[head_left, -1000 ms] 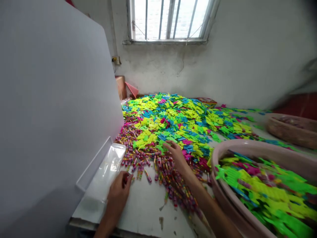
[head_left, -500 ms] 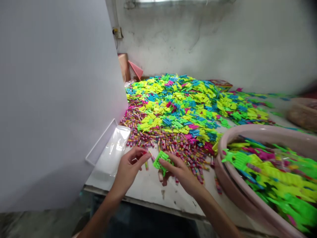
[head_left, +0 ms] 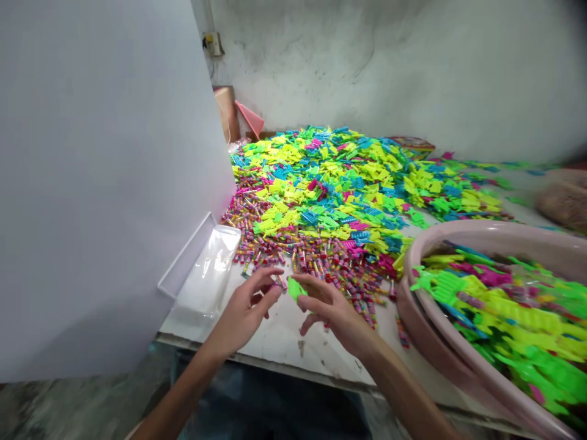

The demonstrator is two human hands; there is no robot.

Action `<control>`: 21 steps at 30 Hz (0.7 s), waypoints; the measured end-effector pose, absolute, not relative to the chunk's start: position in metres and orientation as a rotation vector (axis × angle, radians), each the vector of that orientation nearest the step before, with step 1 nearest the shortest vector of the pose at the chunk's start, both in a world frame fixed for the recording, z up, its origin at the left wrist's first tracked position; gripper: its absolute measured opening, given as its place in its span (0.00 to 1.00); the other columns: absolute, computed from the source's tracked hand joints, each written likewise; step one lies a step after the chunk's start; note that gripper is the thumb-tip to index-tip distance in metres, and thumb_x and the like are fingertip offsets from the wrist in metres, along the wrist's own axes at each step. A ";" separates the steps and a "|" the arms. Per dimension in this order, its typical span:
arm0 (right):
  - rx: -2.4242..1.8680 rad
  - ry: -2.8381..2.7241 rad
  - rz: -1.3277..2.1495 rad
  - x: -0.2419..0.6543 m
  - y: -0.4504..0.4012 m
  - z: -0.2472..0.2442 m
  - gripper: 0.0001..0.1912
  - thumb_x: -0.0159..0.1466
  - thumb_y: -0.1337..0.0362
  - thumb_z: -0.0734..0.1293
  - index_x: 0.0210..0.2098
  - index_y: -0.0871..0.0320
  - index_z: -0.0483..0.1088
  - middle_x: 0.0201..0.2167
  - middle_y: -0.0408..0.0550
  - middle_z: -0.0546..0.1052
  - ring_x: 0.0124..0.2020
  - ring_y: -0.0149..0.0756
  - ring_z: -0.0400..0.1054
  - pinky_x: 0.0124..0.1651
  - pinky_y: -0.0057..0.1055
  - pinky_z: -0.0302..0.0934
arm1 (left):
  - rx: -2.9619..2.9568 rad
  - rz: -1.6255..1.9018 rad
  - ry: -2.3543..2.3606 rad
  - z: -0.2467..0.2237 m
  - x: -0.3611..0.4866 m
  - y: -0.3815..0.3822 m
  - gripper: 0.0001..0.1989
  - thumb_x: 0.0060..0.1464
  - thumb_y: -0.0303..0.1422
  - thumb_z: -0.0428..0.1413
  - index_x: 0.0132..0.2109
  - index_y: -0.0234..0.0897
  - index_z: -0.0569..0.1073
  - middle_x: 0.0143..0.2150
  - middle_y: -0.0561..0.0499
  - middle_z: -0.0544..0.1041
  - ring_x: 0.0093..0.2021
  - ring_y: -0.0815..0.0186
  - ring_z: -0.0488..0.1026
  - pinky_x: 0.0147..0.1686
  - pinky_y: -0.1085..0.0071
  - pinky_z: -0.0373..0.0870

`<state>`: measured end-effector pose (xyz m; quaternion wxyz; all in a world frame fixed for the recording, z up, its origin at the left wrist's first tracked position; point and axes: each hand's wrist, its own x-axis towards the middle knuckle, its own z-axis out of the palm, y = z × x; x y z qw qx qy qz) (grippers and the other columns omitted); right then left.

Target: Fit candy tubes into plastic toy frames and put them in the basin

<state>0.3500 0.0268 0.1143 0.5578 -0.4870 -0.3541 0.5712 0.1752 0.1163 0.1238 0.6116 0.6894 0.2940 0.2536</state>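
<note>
My left hand (head_left: pixel 243 315) hovers above the near part of the white table, fingers curled and thumb near them. Whatever is in its fingers, if anything, is hidden; a small pink wrapped tube shows just past the fingertips. My right hand (head_left: pixel 337 311) pinches a bright green plastic toy piece (head_left: pixel 296 288) between thumb and fingers, facing the left hand. Its lower fingers hang apart. Right behind both hands lies a spread of small pink-and-red wrapped tubes (head_left: pixel 339 266). Beyond it rises a heap of flat plastic pieces (head_left: pixel 321 177) in yellow, green, blue and pink.
A pink tub (head_left: pixel 415 269) full of plastic pieces stands at the right. Clear plastic bags (head_left: pixel 211 269) lie on the left of the table, beside a tall white panel (head_left: pixel 105 183). A pink pennant-shaped piece (head_left: pixel 251 118) leans near the wall.
The green toy piece has turned in my right hand and shows a narrower side. A red bit at my left fingertips no longer shows. The view has tilted slightly downward.
</note>
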 end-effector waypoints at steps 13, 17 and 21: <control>-1.303 -1.054 1.181 0.352 0.025 0.107 0.17 0.61 0.49 0.69 0.35 0.57 0.68 0.30 0.42 0.66 0.31 0.32 0.63 0.27 0.27 0.70 | 1.789 0.671 0.729 0.119 0.182 0.116 0.12 0.63 0.42 0.53 0.45 0.40 0.74 0.40 0.51 0.75 0.39 0.67 0.73 0.33 0.75 0.67; -1.334 -1.119 1.159 0.350 0.023 0.104 0.16 0.63 0.49 0.67 0.36 0.56 0.67 0.31 0.42 0.65 0.32 0.32 0.63 0.29 0.26 0.70 | 1.827 0.683 0.709 0.119 0.183 0.114 0.13 0.64 0.42 0.50 0.45 0.39 0.74 0.36 0.52 0.75 0.35 0.68 0.72 0.34 0.75 0.67; -1.333 -1.175 1.130 0.350 0.022 0.104 0.14 0.65 0.51 0.66 0.37 0.56 0.67 0.30 0.41 0.63 0.31 0.31 0.62 0.29 0.26 0.69 | 1.880 0.707 0.720 0.120 0.182 0.114 0.13 0.65 0.41 0.50 0.44 0.39 0.74 0.37 0.51 0.76 0.35 0.68 0.72 0.34 0.74 0.68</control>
